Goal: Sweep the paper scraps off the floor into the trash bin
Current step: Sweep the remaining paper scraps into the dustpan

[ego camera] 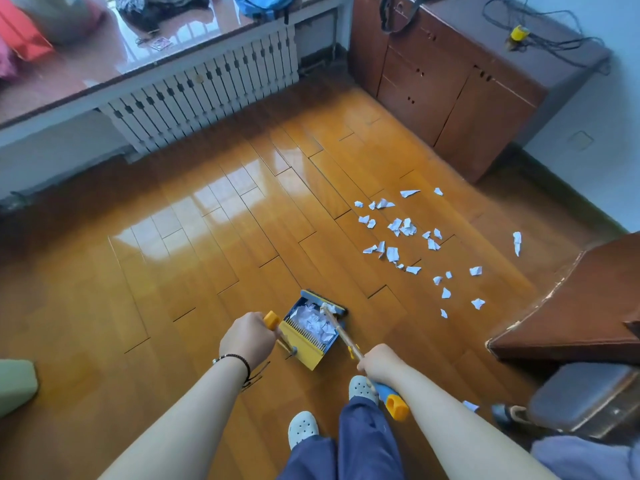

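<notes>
A yellow and blue dustpan (306,344) stands on the wooden floor, and white paper scraps (313,320) lie inside it. My left hand (247,337) grips the dustpan's upright handle near its yellow end. My right hand (379,363) grips the broom handle (341,332), whose lower end reaches the dustpan's mouth. Several more paper scraps (403,226) lie scattered on the floor to the right, a little beyond the dustpan. No trash bin is in view.
A brown cabinet (460,95) stands at the back right, and a white radiator cover (204,88) lines the back wall. A brown desk corner (568,313) and a chair seat (581,396) crowd the right side. My feet in white clogs (303,426) stand below the dustpan.
</notes>
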Motion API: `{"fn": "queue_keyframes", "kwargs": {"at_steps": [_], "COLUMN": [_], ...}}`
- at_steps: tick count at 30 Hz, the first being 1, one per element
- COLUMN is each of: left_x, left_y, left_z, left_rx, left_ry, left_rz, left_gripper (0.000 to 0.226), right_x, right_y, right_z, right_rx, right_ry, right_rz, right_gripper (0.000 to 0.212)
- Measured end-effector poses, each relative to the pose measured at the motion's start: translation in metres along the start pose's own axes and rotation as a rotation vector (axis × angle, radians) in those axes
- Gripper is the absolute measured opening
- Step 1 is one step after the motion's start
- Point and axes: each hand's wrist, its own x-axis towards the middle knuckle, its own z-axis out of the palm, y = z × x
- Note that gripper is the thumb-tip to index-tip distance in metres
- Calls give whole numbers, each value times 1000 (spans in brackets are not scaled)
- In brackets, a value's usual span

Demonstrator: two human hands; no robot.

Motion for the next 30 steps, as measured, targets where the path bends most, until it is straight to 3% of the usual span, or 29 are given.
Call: {"fn": "queue_keyframes", "kwargs": {"at_steps": [14,22,26,30], "left_x": [-12,-5,-6,-2], "left_y": [-32,-38,-29,-10], "left_z": [-7,-3,-6,-15], "left_rx": [-9,-25,-6,-10], "left_ry": [-8,-11,-12,-9], "left_rz": [21,42,65,91], "left_gripper": [26,28,30,30], "right_x": [-14,-18,-35,-36], "right_y": [3,2,7,6], "right_z": [23,35,26,7], "right_rx": [58,210,204,267], "right_ry": [89,-27,-28,-30], "right_rz": [-33,46,-1,3], "right_gripper": [25,26,6,5]}}
